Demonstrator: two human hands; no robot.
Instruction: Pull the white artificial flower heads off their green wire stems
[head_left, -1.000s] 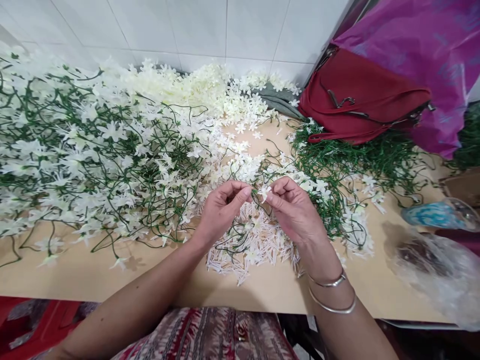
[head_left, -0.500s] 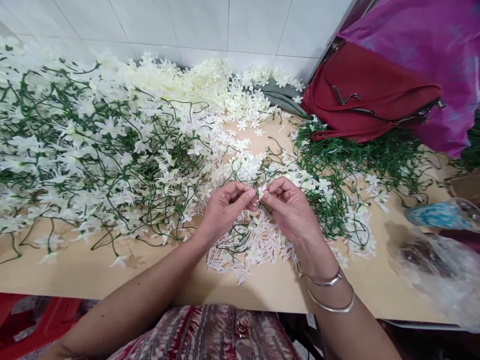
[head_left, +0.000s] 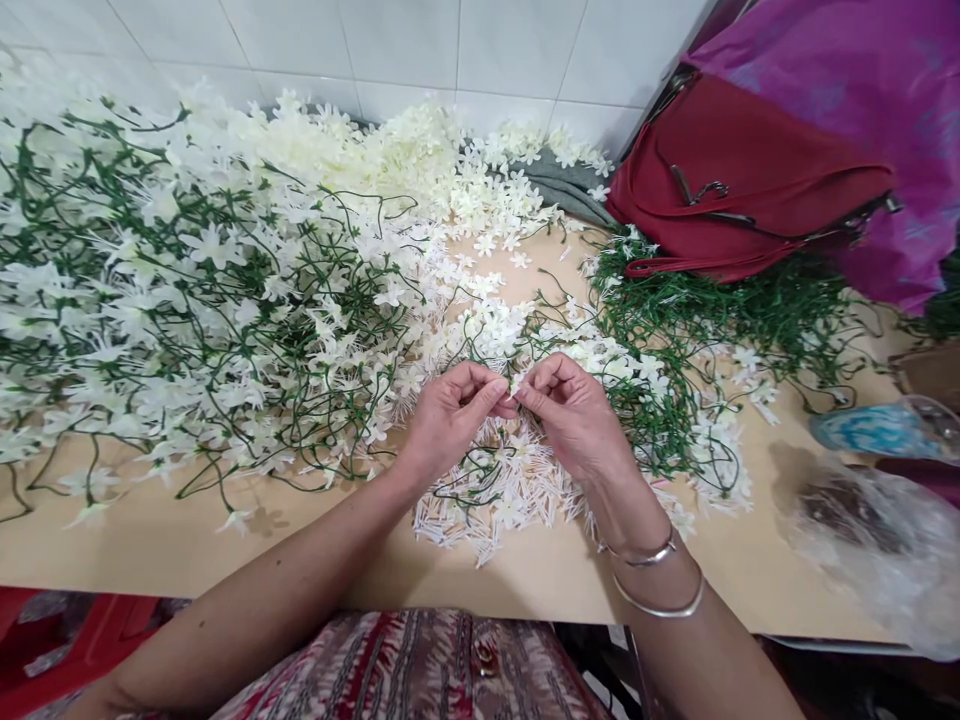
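Note:
My left hand (head_left: 461,408) and my right hand (head_left: 566,405) meet fingertip to fingertip above the table. Both are closed in a pinch on a small white artificial flower (head_left: 514,384), mostly hidden by the fingers. Under the hands lies a pile of thin white stamen-like pieces (head_left: 487,520), with a few green stems among them. Loose white blossoms (head_left: 495,325) are heaped just beyond the fingers. A large mass of white flowers on green stems (head_left: 225,300) spreads to the left. Bare green stems (head_left: 660,420) lie beside my right hand.
At the back right sits a red handbag (head_left: 757,180) next to a purple plastic bag (head_left: 885,120). A blue-and-white patterned item (head_left: 862,428) and a clear plastic bag (head_left: 900,560) lie on the right. A tiled wall (head_left: 405,50) bounds the table (head_left: 247,560) behind. A red stool (head_left: 97,640) stands lower left.
My right fingertips have shifted slightly left, closer to my left fingertips, and less of the white flower shows between them. The view has shifted slightly.

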